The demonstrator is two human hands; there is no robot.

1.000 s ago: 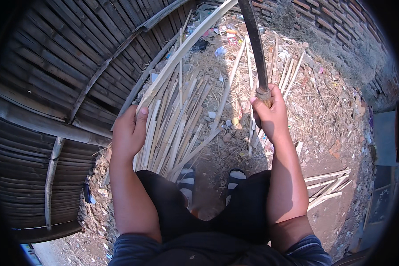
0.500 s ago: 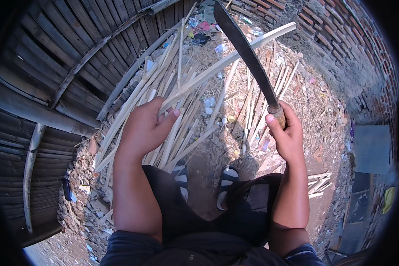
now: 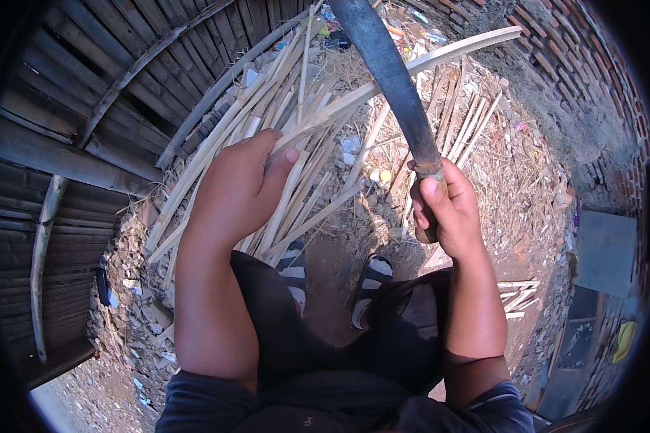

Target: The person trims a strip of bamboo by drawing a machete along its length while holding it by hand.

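My left hand is closed on one end of a long pale wooden strip, which slants away to the upper right. It may be split bamboo; I cannot tell. In my right hand is a machete, gripped by its dark handle with the fingers wrapped round. Its wide dark blade points up and slightly left, crossing in front of the strip's middle. Whether blade and strip touch is not clear. Below the left hand lies a heap of similar pale strips.
A slatted bamboo wall stands on the left, a brick wall on the right. More strips lie on the littered ground ahead, with a short bundle right of my legs. My sandalled feet are below.
The machete's handle has come down and a little left, its blade turned to show a broader face. The strip's far end has shifted right and slightly upward. My left hand has risen a little.
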